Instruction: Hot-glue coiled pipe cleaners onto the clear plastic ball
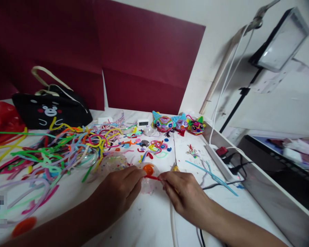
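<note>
My left hand (119, 192) and my right hand (185, 193) meet near the front of the white table (149, 219). Both pinch the ends of a short red pipe cleaner (152, 177) stretched between them. Just behind it lies a clear plastic ball half (149, 178) with an orange coil (148, 168) on it. A second clear dome with coloured specks (112, 164) sits just beyond my left hand.
A big tangle of coloured pipe cleaners (48, 151) covers the left side. A black bear-face bag (50, 109) stands at the back left, three pipe-cleaner masks (179, 124) at the back. A power strip (220, 157) with cables lies along the right edge. A light-blue pipe cleaner (211, 176) lies nearby.
</note>
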The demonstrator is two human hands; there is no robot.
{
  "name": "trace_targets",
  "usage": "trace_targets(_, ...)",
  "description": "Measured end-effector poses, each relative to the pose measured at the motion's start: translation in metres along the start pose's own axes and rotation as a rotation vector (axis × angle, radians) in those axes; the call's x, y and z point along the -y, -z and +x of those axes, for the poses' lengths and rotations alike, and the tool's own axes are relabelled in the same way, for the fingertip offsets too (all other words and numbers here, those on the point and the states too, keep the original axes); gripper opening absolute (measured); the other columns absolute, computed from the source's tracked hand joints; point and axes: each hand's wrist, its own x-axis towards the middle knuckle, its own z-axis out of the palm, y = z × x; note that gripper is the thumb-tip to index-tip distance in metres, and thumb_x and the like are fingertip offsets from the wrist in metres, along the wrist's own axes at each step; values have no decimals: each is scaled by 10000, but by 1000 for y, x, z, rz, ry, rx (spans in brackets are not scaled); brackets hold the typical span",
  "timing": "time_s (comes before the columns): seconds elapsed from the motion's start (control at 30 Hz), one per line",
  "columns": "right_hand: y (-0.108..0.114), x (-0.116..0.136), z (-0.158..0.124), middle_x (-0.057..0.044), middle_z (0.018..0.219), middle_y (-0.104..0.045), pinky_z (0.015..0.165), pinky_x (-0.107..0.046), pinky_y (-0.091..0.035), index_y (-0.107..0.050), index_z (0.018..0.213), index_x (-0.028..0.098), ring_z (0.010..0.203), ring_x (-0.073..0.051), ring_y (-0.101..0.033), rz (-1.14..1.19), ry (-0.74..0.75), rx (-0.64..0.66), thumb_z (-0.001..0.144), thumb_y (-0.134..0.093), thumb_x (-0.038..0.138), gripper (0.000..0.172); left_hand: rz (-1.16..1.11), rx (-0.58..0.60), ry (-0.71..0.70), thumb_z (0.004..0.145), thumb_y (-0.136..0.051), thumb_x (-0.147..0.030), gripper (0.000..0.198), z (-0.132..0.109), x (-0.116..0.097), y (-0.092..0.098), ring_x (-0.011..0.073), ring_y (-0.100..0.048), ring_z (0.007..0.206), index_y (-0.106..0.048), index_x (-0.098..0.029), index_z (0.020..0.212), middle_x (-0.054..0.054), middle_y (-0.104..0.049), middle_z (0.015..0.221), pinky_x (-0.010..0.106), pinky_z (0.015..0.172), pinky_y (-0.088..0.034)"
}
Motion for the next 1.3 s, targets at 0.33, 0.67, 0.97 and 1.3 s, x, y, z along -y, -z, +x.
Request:
trace_targets(0.33,0,1,-1,-47,763,-699,613,-254,-450,-649,1001,179,652,-173,-661,-1,4,-28,1057,-433,194,223,-55,65,-20,1103,-366,-195,270,3,-4,6,153,-745,736,-634,-189,1070,33,-771,889,231,648,-554)
trace_targets(0.67,8,1,0,-81,795,-707,635,-292,-482,-673,1053,151,686,-215,-673,-102,21,-3,992,-402,113,280,-25,18,-21,1110,-361,-204,265,3,-4,5,153,-741,699,-626,-188,1098,26,-767,861,234,620,-538)
trace_targets(0.97,5,-4,0,-62,741,-695,584,-274,-450,-652,1034,151,620,-189,-638,-228,81,-82,968,-412,61,265,-63,105,33,1068,-418,-176,226,7,-2,13,154,-757,708,-641,-193,1034,21,-776,856,215,635,-564)
trace_targets(1.3,7,-8,2,-47,693,-662,566,-286,-422,-665,906,155,584,-187,-626,-384,122,-207,1017,-470,139,225,-62,-9,86,1097,-437,-264,262,-4,7,3,157,-773,793,-674,-201,1191,36,-802,967,228,739,-600)
